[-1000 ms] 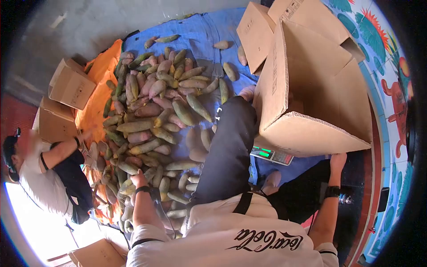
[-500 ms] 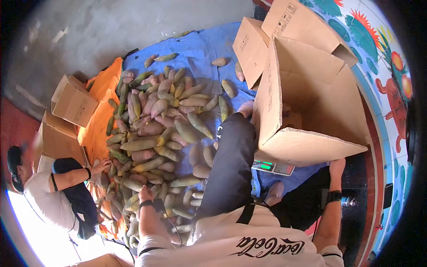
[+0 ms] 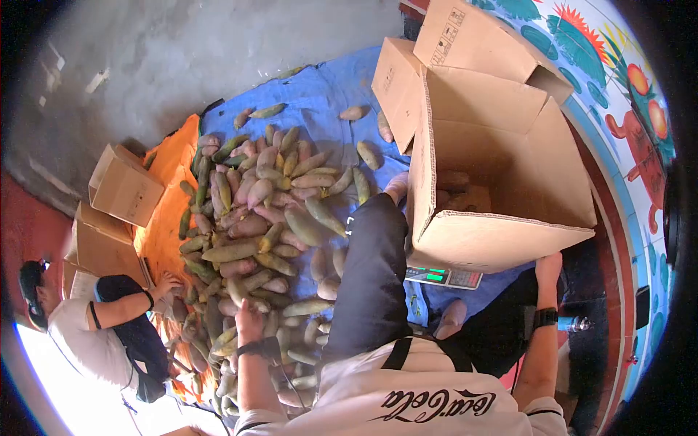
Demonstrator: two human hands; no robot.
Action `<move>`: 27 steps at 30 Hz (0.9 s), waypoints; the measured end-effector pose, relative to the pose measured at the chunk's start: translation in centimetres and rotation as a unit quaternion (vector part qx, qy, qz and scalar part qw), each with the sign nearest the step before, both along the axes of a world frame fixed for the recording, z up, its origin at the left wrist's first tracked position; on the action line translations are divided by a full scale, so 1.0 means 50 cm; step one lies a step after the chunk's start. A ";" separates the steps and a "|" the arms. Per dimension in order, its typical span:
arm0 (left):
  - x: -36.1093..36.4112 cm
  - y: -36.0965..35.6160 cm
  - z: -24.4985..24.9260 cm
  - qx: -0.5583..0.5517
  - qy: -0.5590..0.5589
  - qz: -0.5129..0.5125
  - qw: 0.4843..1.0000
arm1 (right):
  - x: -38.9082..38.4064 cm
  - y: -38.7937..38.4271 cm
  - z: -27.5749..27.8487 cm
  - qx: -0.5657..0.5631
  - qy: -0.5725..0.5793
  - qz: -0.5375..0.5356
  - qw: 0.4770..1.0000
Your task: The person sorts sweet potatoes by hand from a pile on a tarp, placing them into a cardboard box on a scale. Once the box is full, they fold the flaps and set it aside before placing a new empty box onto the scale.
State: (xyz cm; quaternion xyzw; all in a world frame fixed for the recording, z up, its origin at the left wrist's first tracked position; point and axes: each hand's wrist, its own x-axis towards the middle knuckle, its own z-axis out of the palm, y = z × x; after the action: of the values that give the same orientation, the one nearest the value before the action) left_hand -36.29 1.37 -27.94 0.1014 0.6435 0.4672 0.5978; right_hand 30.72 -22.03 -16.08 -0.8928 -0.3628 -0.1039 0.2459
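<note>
My left hand [image 3: 249, 321] is closed round the lower end of a long greenish vegetable [image 3: 236, 291], over a big pile of green and pinkish vegetables [image 3: 247, 227]. At the lower right corner of a large open cardboard box [image 3: 502, 236], my right hand [image 3: 549, 269] touches the box edge; its fingers are not clearly visible. A few vegetables [image 3: 454, 180] lie inside this box. Under its near side shows a scale [image 3: 443, 277] with a lit green display.
Another person [image 3: 91, 320] crouches at the left, one hand [image 3: 167, 285] at the pile's edge. Smaller boxes [image 3: 127, 185] stand behind them. More cartons [image 3: 396, 91] stand beyond the large box. Blue sheeting [image 3: 320, 94] and orange sheeting [image 3: 169, 189] cover the floor.
My left hand has shifted slightly right and down, and a vegetable now sticks up from it. The view has shifted a little; more of the large box's inside shows. My right hand stays at its corner.
</note>
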 end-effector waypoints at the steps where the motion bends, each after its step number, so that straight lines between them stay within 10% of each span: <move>1: 0.024 0.008 0.021 0.031 -0.052 -0.032 0.998 | -0.002 0.001 0.001 -0.001 0.004 -0.010 1.000; 16: 0.528 0.045 0.527 0.390 -0.081 -0.450 0.799 | -0.003 0.004 -0.007 0.043 0.047 -0.035 0.997; 27: 0.690 -0.021 0.651 0.540 -0.043 -0.526 0.655 | -0.018 0.007 0.022 0.032 0.071 -0.006 0.997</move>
State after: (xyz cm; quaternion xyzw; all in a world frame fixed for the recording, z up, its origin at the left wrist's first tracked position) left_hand -1.81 0.34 4.59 0.7080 0.0907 0.3433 0.6104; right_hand 29.83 -21.70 -14.96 -0.8918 -0.3359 -0.0532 0.2985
